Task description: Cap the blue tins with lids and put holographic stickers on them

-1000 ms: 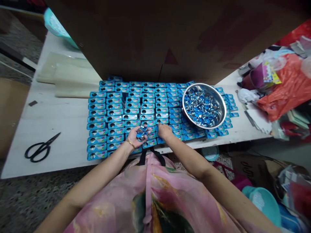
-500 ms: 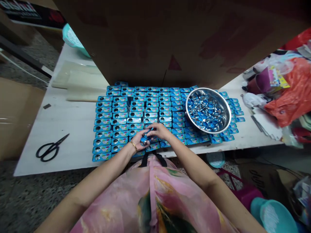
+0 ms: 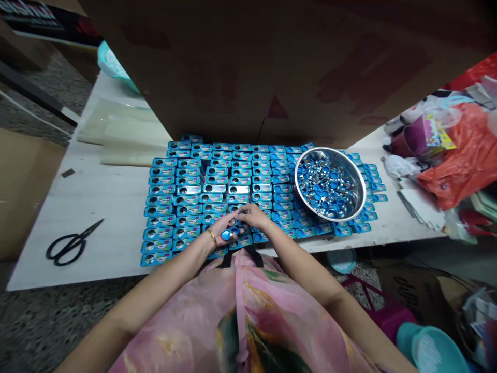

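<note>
Several round blue and silver caps (image 3: pixel 227 234) rest in my left hand (image 3: pixel 219 228), which is cupped palm up over the near edge of the tins. My right hand (image 3: pixel 251 215) touches the caps from the right, its fingers pinched together at the left palm; what they pinch is too small to make out. Rows of small blue tins (image 3: pixel 158 220) lie side by side across the table, many with a dark or silver round spot at one end. On the right part of the rows stands a steel bowl (image 3: pixel 363 192) full of loose blue and silver caps (image 3: pixel 330 186).
Black scissors (image 3: pixel 73 244) lie on the white table (image 3: pixel 97 191) at the left. A tall cardboard box (image 3: pixel 233 67) rises behind the tins. At the right are a red plastic bag (image 3: pixel 462 150) and a pink cup. Turquoise tubs (image 3: pixel 437 349) stand below the table.
The view has shifted slightly, so the table things sit a little lower and further left. A blue cap now shows more fully at the left palm's near side.
</note>
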Action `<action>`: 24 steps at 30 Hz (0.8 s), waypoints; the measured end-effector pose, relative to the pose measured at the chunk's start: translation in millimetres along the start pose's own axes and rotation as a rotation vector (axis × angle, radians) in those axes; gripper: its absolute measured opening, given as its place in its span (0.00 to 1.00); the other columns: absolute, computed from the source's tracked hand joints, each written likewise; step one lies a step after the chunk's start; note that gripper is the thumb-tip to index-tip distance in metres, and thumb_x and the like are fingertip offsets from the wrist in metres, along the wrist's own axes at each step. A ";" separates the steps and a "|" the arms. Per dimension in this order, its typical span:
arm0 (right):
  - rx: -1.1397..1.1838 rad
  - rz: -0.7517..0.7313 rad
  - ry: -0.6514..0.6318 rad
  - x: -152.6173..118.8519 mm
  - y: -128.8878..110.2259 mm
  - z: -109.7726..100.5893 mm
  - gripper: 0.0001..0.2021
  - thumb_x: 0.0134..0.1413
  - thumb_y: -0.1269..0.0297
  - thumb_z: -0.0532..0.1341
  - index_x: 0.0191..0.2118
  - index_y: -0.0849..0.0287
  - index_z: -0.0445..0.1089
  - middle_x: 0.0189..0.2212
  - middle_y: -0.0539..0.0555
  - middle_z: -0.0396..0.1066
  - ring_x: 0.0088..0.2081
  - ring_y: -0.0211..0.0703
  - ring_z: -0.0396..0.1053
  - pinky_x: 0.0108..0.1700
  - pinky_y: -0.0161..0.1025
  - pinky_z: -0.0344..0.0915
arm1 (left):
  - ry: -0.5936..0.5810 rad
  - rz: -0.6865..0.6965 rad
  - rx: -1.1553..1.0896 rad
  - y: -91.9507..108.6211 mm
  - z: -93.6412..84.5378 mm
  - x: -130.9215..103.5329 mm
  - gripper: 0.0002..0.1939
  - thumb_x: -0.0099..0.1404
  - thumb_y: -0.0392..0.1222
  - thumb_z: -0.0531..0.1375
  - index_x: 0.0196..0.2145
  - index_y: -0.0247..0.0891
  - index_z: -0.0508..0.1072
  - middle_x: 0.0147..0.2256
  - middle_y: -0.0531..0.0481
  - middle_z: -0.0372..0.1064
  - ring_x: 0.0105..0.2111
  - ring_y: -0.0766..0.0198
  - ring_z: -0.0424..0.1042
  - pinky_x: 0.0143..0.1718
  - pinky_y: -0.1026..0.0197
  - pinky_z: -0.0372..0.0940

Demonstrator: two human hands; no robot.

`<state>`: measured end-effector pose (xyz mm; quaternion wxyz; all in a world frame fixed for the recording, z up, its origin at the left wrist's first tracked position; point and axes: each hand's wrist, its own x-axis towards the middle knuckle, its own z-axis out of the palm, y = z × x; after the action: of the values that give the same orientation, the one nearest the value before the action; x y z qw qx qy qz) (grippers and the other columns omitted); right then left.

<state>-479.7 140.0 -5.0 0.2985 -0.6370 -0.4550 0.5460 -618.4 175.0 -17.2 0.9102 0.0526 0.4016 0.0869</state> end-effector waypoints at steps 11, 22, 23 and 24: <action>-0.668 -0.023 0.415 14.4 0.3 -66.6 0.06 0.48 0.68 0.55 0.33 0.59 0.67 0.33 0.53 0.70 0.37 0.41 0.67 0.37 0.35 0.60 | -0.149 0.008 -0.045 17.7 -10.5 -3.5 0.10 0.58 0.43 0.55 0.35 0.34 0.67 0.31 0.42 0.68 0.26 0.63 0.69 0.13 0.70 0.58; -1.029 0.299 0.220 45.3 1.6 -54.8 0.24 0.42 0.64 0.63 0.48 0.60 0.61 0.42 0.62 0.68 0.44 0.52 0.66 0.39 0.39 0.63 | -0.172 0.117 -0.149 26.0 -12.3 -5.4 0.10 0.60 0.43 0.54 0.35 0.32 0.67 0.30 0.43 0.67 0.27 0.63 0.68 0.14 0.70 0.59; -1.029 0.313 0.213 45.9 0.1 -57.0 0.24 0.40 0.63 0.64 0.47 0.60 0.62 0.42 0.62 0.68 0.44 0.52 0.66 0.38 0.40 0.63 | -0.161 0.115 -0.166 25.9 -10.6 -4.0 0.10 0.60 0.43 0.54 0.34 0.32 0.67 0.30 0.43 0.68 0.27 0.63 0.68 0.14 0.70 0.59; -1.032 0.320 0.202 44.3 -1.6 -58.3 0.25 0.39 0.63 0.65 0.46 0.60 0.62 0.42 0.62 0.68 0.44 0.52 0.66 0.38 0.40 0.63 | -0.145 0.114 -0.182 25.8 -8.6 -2.6 0.10 0.60 0.43 0.54 0.34 0.32 0.67 0.30 0.43 0.68 0.26 0.64 0.68 0.13 0.70 0.59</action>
<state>-424.1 187.6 -9.2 -0.0970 -0.8112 -0.5302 0.2268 -629.5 200.0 -16.9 0.9315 -0.0015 0.3213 0.1705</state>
